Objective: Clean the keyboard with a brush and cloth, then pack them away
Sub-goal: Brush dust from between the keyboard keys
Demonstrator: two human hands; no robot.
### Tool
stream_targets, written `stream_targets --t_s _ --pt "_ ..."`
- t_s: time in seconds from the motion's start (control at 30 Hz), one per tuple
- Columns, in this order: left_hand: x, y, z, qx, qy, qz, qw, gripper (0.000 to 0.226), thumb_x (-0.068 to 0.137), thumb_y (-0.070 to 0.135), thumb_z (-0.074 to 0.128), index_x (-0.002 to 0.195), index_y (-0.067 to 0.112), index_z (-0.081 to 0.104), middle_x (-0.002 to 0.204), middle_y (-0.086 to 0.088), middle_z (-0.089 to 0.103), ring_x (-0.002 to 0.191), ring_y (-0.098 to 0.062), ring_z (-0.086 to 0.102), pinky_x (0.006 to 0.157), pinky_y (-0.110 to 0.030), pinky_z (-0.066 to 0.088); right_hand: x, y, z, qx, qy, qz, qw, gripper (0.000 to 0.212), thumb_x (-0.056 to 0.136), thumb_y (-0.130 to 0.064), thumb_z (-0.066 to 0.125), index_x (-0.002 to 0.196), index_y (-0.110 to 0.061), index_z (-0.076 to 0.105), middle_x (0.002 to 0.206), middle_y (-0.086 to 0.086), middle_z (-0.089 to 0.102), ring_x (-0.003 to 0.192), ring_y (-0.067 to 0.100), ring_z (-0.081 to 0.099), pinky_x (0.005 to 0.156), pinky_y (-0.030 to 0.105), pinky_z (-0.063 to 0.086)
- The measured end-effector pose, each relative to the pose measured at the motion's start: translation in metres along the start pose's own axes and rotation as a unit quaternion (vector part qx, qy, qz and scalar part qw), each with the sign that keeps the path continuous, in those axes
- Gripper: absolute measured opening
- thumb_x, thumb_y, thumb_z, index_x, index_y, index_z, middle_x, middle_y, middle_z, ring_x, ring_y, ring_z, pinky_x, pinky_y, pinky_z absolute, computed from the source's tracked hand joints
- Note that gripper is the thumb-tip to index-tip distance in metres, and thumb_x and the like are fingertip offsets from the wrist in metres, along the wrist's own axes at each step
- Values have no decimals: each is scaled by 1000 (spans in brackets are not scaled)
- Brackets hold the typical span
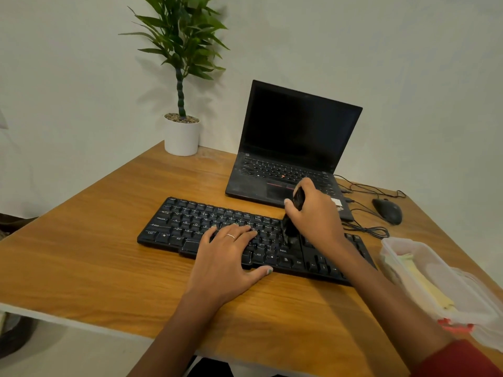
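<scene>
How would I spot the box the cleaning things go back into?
Start at the black keyboard on the wooden desk, then look past its right end. There sits the clear plastic container, pale yellow inside: the only see-through thing there.

potted plant, open laptop, mouse

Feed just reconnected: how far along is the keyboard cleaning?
Nothing looks finished yet. In hand: the right hand works a black brush over the keyboard keys while the left hand steadies it. Left: wiping with the yellow cloth, which lies in the clear plastic container, then packing both away.
</scene>
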State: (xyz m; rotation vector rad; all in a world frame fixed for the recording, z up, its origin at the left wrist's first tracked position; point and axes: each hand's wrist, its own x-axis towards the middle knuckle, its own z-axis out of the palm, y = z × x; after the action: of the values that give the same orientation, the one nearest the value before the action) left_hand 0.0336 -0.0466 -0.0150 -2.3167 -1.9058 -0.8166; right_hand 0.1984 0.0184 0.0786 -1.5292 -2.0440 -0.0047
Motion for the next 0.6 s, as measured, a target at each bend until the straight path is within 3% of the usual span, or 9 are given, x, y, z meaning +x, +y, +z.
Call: stream_targets --t_s 0.17,0.3,0.47,0.6 --pt "0 0 0 3 -5 -2 1000 89 70 84 22 141 34 42 146 16 41 138 -5 29 117 -40 17 13 3 -14 71 -122 117 983 19 87 -22 60 100 -15 47 76 1 57 66 19 65 54 30 57" --pt "1 -1 0 0 -7 -5 1000 88 71 83 23 140 34 43 146 15 41 139 -6 30 117 -40 17 5 3 4 45 0 40 998 20 90 -27 58 102 -15 46 82 2 58 76 18 61 58 27 52" --pt "2 0 0 12 -20 -8 1000 91 69 83 17 143 35 37 149 17 36 140 -4 24 118 -39 14 18 8 -4 40 -72 81 993 20 88 -24 60 102 -16 48 81 0 57 70 13 59 50 20 49" --pt "1 1 -2 11 -22 -12 1000 92 68 84 15 144 36 36 149 18 34 141 -4 23 118 -39 12 11 9 9 38 25 33 998 20 91 -25 57 103 -15 46 83 2 57 75 15 59 58 23 49"
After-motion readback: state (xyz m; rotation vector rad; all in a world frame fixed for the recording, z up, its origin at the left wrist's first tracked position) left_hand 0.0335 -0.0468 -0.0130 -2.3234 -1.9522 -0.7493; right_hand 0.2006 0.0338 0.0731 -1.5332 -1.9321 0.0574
